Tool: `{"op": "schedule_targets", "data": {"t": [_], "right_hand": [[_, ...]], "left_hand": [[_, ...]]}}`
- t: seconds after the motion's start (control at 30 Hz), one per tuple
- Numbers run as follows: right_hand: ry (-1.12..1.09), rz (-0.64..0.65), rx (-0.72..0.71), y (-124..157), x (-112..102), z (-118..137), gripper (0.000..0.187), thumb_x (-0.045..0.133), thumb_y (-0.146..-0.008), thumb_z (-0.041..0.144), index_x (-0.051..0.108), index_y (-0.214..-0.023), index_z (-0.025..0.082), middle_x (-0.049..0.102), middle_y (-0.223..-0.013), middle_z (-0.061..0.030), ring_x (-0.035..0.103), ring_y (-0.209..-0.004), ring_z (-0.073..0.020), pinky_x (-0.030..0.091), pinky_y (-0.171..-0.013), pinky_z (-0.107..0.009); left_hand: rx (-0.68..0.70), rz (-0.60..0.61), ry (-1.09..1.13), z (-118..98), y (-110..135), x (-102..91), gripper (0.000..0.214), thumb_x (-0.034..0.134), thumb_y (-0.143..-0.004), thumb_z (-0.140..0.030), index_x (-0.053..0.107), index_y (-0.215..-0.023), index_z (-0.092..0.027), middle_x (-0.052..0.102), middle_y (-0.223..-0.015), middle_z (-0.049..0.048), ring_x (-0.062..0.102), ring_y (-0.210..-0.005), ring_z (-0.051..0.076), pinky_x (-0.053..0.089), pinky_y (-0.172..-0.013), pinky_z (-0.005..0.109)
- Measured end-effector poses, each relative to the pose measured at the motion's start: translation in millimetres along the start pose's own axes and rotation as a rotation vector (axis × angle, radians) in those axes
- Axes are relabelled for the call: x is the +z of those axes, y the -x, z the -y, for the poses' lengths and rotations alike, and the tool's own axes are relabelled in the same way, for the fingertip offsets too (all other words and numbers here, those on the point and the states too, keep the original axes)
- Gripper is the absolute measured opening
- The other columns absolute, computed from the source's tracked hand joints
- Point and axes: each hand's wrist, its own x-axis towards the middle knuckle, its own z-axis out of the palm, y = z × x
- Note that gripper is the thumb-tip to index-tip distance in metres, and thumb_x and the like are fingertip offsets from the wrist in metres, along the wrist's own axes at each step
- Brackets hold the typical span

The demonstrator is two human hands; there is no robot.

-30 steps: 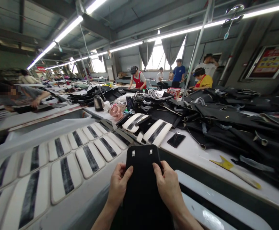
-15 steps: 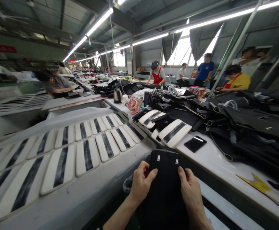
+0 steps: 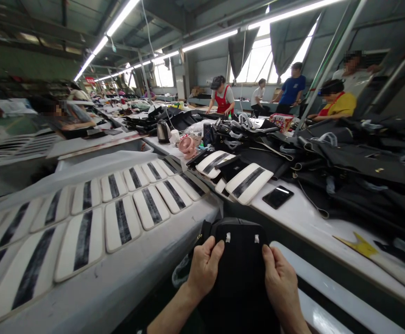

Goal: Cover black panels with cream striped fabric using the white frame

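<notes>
I hold a flat black fabric panel upright in front of me, with two small white tabs near its rounded top edge. My left hand grips its left edge, thumb on the front. My right hand grips the right edge the same way. The panel hangs over the gap between the grey conveyor on the left and the white table on the right.
Several white pads with black stripes lie in rows on the conveyor; two more lie on the table by a black phone. Heaped black bags, a yellow-tipped tool, a pink fan and a kettle stand around. Other people work at the far end.
The camera has swung left and down. The panel and both hands have sunk a little lower in view; the grip on both edges is unchanged.
</notes>
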Motion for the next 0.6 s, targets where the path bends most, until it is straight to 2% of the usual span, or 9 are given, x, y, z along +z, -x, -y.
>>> {"op": "schedule_targets", "data": {"t": [0.07,0.2,0.43,0.6], "right_hand": [[-0.017,0.016,0.007,1.1,-1.3,1.6,0.048,0.043,-0.089,0.064,0.044,-0.067,0.021,0.038,-0.059,0.0037,0.039,-0.054,-0.0135,0.034,-0.051,-0.025],[-0.024,0.012,0.029,3.1,-4.3,3.3,0.048,0.044,-0.087,0.066,0.046,-0.069,0.022,0.042,-0.058,0.0036,0.042,-0.055,-0.0141,0.035,-0.052,-0.026],[0.037,-0.068,-0.001,15.4,-7.0,2.3,0.043,0.040,-0.093,0.058,0.044,-0.071,0.022,0.041,-0.059,0.0043,0.040,-0.055,-0.0135,0.033,-0.055,-0.027],[0.056,-0.098,0.012,19.4,-4.0,3.7,0.039,0.039,-0.094,0.054,0.047,-0.074,0.022,0.047,-0.062,0.0025,0.044,-0.057,-0.0147,0.034,-0.057,-0.028]], "left_hand": [[0.029,0.032,-0.045,-5.6,-0.4,-4.2,0.035,0.046,-0.094,-0.043,0.044,-0.069,-0.019,0.036,-0.058,-0.0046,0.032,-0.054,0.010,0.024,-0.053,0.025],[0.061,0.041,-0.146,-12.0,-0.5,-5.6,0.030,0.066,-0.082,-0.045,0.050,-0.079,-0.019,0.043,-0.059,-0.0048,0.037,-0.054,0.011,0.025,-0.051,0.024],[-0.004,0.067,-0.042,7.7,-3.4,11.1,0.036,0.047,-0.094,-0.047,0.043,-0.071,-0.019,0.037,-0.061,-0.0052,0.035,-0.056,0.010,0.028,-0.054,0.023],[0.033,0.094,-0.079,23.4,-12.2,12.8,0.042,0.039,-0.097,-0.049,0.039,-0.067,-0.020,0.031,-0.059,-0.0057,0.031,-0.053,0.010,0.025,-0.053,0.025]]}}
